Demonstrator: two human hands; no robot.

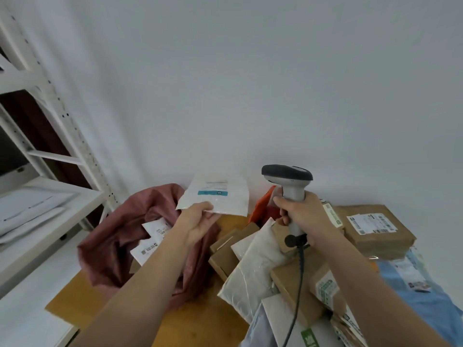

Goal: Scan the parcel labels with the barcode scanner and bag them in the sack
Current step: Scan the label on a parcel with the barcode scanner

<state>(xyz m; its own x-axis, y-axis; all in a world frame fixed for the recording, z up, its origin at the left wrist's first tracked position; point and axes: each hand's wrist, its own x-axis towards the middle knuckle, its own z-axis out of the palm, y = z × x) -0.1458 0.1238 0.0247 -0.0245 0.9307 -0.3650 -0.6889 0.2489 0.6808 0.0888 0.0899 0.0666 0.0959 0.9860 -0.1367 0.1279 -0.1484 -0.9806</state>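
Left hand (200, 221): pinching the near edge of a white mailer (215, 196), holding it up just above the sack, label side facing the camera.
Right hand (302, 216): fingers wrapped tight round the scanner (288, 181) grip, right of the sack and over the parcel pile.
Scanner: upright, dark head tipped left toward the mailer, close beside it but not touching; its cable (297, 296) drops down over the pile.
Sack (112, 244): dull red, mouth wide open, sitting on the bench (200, 319).
In the sack: white labelled parcels (150, 241), barcodes showing.
Right of the sack: a heap of cardboard boxes (295, 279) and a grey poly bag (255, 266), overlapping each other.
Further right of the sack: a labelled brown box (373, 226), with a blue bag (421, 289) just in front of it.
Left of the sack: a white shelf (50, 196) carrying flat white mailers.
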